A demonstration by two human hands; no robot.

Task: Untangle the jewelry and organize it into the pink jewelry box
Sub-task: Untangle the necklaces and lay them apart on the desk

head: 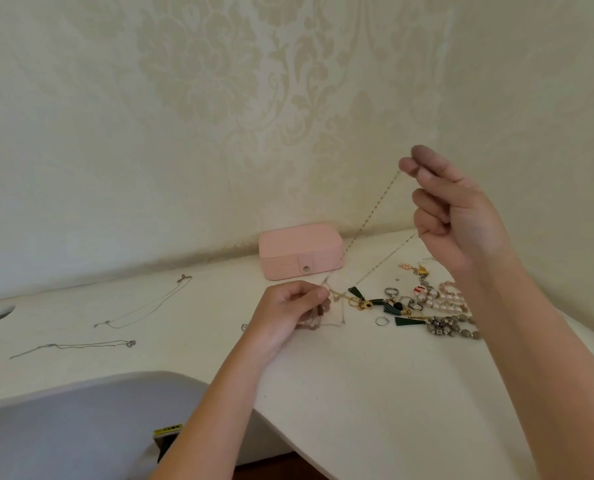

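1. Right hand (461,216) is raised above the white table (340,375), thumb and fingertips pinched on a thin chain (375,216).
2. The chain runs down taut to the left hand (288,306), whose fingers are pinched together on its lower end, low over the table.
3. Pink jewelry box (300,251) is shut, against the wall.
4. Jewelry pile (427,306) lies right of the left hand; two thin necklaces (143,303) lie well apart at left.

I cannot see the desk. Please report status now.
Right hand raised, pinching thin chain; left hand pinching its lower end. Pink jewelry box shut. Jewelry pile unsorted.
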